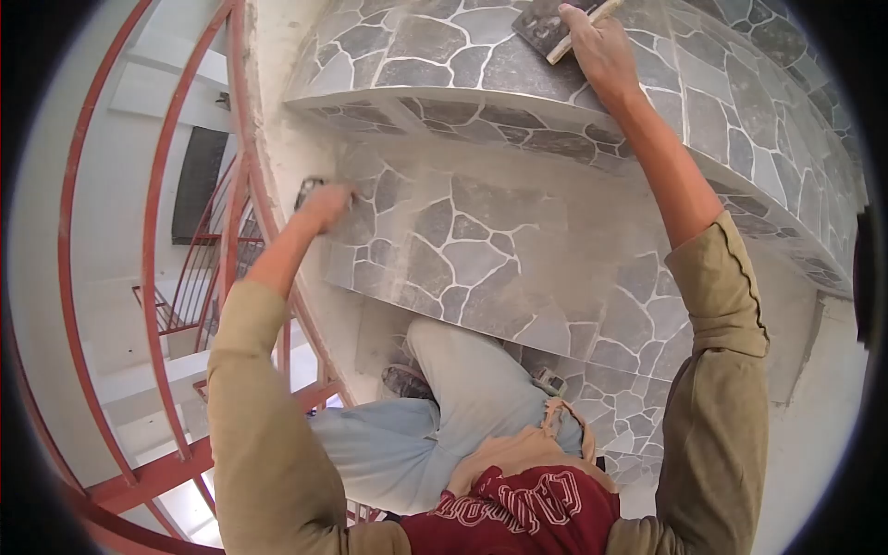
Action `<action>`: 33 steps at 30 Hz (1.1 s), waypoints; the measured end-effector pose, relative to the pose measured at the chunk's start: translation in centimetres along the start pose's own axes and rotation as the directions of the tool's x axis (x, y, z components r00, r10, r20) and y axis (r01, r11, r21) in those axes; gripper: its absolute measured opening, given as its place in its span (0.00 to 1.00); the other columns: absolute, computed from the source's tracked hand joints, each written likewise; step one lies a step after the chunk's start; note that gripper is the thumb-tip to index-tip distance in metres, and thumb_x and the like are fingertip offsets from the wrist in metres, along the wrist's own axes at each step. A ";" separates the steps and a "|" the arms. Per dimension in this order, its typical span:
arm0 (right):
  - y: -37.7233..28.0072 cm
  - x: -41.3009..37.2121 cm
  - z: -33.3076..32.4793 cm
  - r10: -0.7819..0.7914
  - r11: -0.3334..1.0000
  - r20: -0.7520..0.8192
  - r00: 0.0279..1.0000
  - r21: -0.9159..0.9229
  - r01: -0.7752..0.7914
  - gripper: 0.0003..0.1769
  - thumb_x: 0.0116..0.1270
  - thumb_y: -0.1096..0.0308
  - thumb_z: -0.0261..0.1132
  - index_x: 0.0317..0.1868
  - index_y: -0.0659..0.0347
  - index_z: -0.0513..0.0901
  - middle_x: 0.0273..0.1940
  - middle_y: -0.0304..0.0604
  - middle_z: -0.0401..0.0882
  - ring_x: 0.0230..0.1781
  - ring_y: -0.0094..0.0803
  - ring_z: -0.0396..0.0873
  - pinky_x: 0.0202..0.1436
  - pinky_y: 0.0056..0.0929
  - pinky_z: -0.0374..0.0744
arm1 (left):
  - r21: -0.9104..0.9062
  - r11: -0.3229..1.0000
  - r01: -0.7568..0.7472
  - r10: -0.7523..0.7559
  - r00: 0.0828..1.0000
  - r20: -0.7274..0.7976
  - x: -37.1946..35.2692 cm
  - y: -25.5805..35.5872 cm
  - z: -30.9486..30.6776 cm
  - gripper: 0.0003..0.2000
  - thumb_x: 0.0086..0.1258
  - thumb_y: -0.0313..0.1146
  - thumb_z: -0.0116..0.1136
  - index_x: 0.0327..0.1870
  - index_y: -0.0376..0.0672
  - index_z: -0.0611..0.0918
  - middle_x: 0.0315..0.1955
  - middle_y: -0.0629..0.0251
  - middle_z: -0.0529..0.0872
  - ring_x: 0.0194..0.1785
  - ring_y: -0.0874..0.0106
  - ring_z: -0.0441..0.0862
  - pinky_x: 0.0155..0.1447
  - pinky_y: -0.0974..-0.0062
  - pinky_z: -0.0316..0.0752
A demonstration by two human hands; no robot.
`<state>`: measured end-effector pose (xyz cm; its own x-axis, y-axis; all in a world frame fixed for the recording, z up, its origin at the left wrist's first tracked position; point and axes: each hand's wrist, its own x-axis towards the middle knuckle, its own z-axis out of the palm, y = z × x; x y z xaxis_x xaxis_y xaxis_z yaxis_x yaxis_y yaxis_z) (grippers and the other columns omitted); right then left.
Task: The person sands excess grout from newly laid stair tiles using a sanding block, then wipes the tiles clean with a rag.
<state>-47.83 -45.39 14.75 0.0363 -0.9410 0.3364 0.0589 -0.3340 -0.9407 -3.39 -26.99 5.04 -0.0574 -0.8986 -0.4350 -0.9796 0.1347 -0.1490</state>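
My right hand [601,54] is closed around the light wooden handle of a trowel [544,28]. Its flat, dark, dusty blade rests on or just above the upper stair tread [425,46], which carries a grey stone pattern with white joints. Lower down, my left hand [326,208] is beside the left end of the middle tread [476,208], near the pale wall edge. Motion smears its fingers. A small dark object [308,191] shows right at that hand; whether it is held cannot be made out.
Red metal railing [153,250] curves along the left, with a drop to a lower level behind it. Brownish dust covers part of the middle tread. My shoe [407,381] and bent legs are on the steps below. A small device [549,380] lies beside my thigh.
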 end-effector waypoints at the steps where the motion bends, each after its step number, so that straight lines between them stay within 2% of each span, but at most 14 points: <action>1: 0.1 0.1 0.0 0.000 1.000 -0.005 1.000 0.014 0.000 0.14 0.75 0.65 0.57 0.36 0.66 0.83 0.29 0.39 0.84 0.29 0.28 0.83 0.34 0.32 0.79 | -0.134 0.986 -0.102 0.098 0.995 -0.035 -2.3 0.3 -0.1 0.14 0.70 0.27 0.55 0.55 0.43 0.82 0.44 0.49 0.89 0.50 0.49 0.86 0.57 0.51 0.76; 5: 1.7 0.5 -0.6 -0.030 0.996 0.005 1.000 -0.088 0.031 0.12 0.73 0.65 0.59 0.39 0.67 0.82 0.30 0.41 0.83 0.30 0.31 0.82 0.35 0.34 0.79 | -0.185 0.983 -0.010 -0.056 0.937 -0.346 -5.6 2.3 -0.7 0.15 0.71 0.27 0.55 0.57 0.44 0.82 0.42 0.49 0.89 0.48 0.49 0.85 0.54 0.53 0.77; 7: 1.4 0.5 -0.5 -0.001 0.998 0.061 0.998 -0.062 0.005 0.13 0.72 0.64 0.60 0.42 0.67 0.82 0.33 0.44 0.85 0.34 0.34 0.84 0.38 0.36 0.80 | -0.270 0.963 -0.012 -0.163 0.771 -0.616 -3.8 2.5 -1.5 0.16 0.69 0.27 0.54 0.58 0.42 0.82 0.44 0.49 0.89 0.49 0.49 0.85 0.55 0.52 0.75; 9: 0.3 0.4 -0.6 0.061 0.907 -0.064 0.996 -0.412 -0.082 0.28 0.71 0.46 0.60 0.37 0.71 0.82 0.34 0.53 0.86 0.34 0.43 0.81 0.45 0.41 0.76 | -0.312 0.947 0.080 -0.271 0.721 -0.638 -0.5 2.5 0.4 0.18 0.69 0.26 0.53 0.59 0.41 0.81 0.46 0.49 0.89 0.51 0.48 0.84 0.57 0.52 0.75; 13: 0.1 0.3 -0.1 -0.068 0.913 -0.091 0.994 -0.407 0.025 0.28 0.70 0.48 0.58 0.33 0.72 0.83 0.30 0.64 0.83 0.36 0.55 0.83 0.47 0.47 0.77 | -0.549 0.821 0.155 -0.548 0.482 -0.684 7.5 4.3 10.3 0.19 0.72 0.27 0.52 0.64 0.39 0.79 0.54 0.47 0.87 0.57 0.48 0.83 0.62 0.52 0.74; 15: 0.1 0.3 -0.2 -0.023 0.921 -0.112 0.993 -0.389 -0.022 0.28 0.70 0.48 0.57 0.32 0.71 0.83 0.31 0.65 0.83 0.37 0.58 0.84 0.47 0.47 0.77 | -0.675 0.706 0.215 -0.665 0.530 -0.527 9.0 6.1 7.4 0.20 0.73 0.27 0.51 0.65 0.40 0.78 0.61 0.46 0.83 0.63 0.49 0.80 0.66 0.55 0.73; 17: 0.0 0.1 -0.6 -0.017 0.896 -0.090 0.996 -0.444 -0.024 0.29 0.70 0.48 0.57 0.32 0.71 0.83 0.31 0.65 0.83 0.37 0.60 0.83 0.47 0.48 0.76 | -0.765 0.632 0.128 -0.583 0.728 -0.360 9.8 6.0 6.4 0.20 0.74 0.28 0.50 0.66 0.40 0.78 0.63 0.47 0.81 0.65 0.50 0.78 0.68 0.56 0.71; 19: -0.4 0.1 -0.1 0.062 0.931 -0.086 0.994 -0.354 -0.089 0.29 0.70 0.48 0.57 0.32 0.72 0.82 0.32 0.66 0.83 0.38 0.62 0.82 0.47 0.48 0.76 | -0.687 0.723 0.072 -0.563 0.637 -0.526 11.5 9.5 8.0 0.20 0.74 0.30 0.52 0.66 0.40 0.78 0.60 0.47 0.83 0.64 0.48 0.78 0.67 0.54 0.71; 21: -0.7 0.1 -0.4 -0.001 0.919 -0.052 0.999 -0.395 -0.019 0.29 0.70 0.47 0.57 0.33 0.72 0.83 0.31 0.65 0.83 0.36 0.58 0.82 0.46 0.48 0.76 | -0.523 0.832 -0.183 -0.332 0.590 -0.736 11.0 13.7 9.1 0.19 0.73 0.31 0.52 0.64 0.40 0.78 0.58 0.47 0.83 0.62 0.47 0.79 0.67 0.53 0.71; 22: -0.5 0.2 -0.5 0.009 0.906 -0.058 0.998 -0.422 -0.033 0.29 0.71 0.48 0.58 0.32 0.72 0.83 0.29 0.63 0.83 0.35 0.54 0.81 0.45 0.46 0.76 | -0.613 0.752 -0.243 -0.247 0.758 -0.604 8.8 17.3 6.4 0.18 0.72 0.29 0.52 0.62 0.41 0.79 0.57 0.48 0.84 0.61 0.47 0.80 0.66 0.52 0.71; 24: -0.5 0.4 -0.1 0.003 0.894 -0.050 0.999 -0.448 -0.025 0.29 0.71 0.48 0.58 0.32 0.72 0.83 0.28 0.60 0.82 0.33 0.50 0.81 0.44 0.45 0.76 | -0.605 0.657 -0.451 -0.104 0.740 -0.664 5.1 22.0 2.9 0.17 0.70 0.26 0.50 0.59 0.40 0.80 0.55 0.49 0.85 0.58 0.47 0.81 0.64 0.52 0.73; 27: 0.1 0.2 -0.2 0.032 0.926 -0.121 0.992 -0.370 -0.075 0.28 0.71 0.49 0.60 0.33 0.72 0.83 0.26 0.54 0.82 0.31 0.41 0.79 0.43 0.42 0.76 | -0.477 0.795 -0.375 -0.205 0.574 -0.793 4.6 19.2 1.6 0.17 0.68 0.25 0.52 0.58 0.41 0.80 0.53 0.50 0.85 0.56 0.48 0.82 0.62 0.53 0.74; 29: 0.4 0.4 -0.3 0.029 0.950 -0.087 0.996 -0.307 -0.054 0.27 0.71 0.50 0.61 0.33 0.72 0.82 0.27 0.51 0.82 0.31 0.39 0.78 0.43 0.41 0.75 | -0.534 0.837 -0.117 -0.403 0.529 -0.747 6.4 12.7 2.7 0.17 0.67 0.24 0.53 0.57 0.40 0.80 0.50 0.51 0.86 0.54 0.48 0.82 0.60 0.55 0.76; 33: -0.8 0.2 0.0 0.062 0.914 -0.103 0.993 -0.394 -0.098 0.26 0.71 0.50 0.61 0.35 0.72 0.83 0.28 0.52 0.83 0.33 0.40 0.80 0.44 0.41 0.76 | -0.595 0.789 0.155 -0.565 0.564 -0.602 8.5 5.4 4.6 0.19 0.68 0.27 0.54 0.60 0.40 0.80 0.53 0.53 0.84 0.60 0.54 0.79 0.64 0.49 0.70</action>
<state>-47.92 -45.29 15.53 -0.0626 -0.9605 0.2710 -0.3428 -0.2343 -0.9097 -8.25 -31.95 -3.55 0.4052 -0.8346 0.3731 -0.8959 -0.2813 0.3438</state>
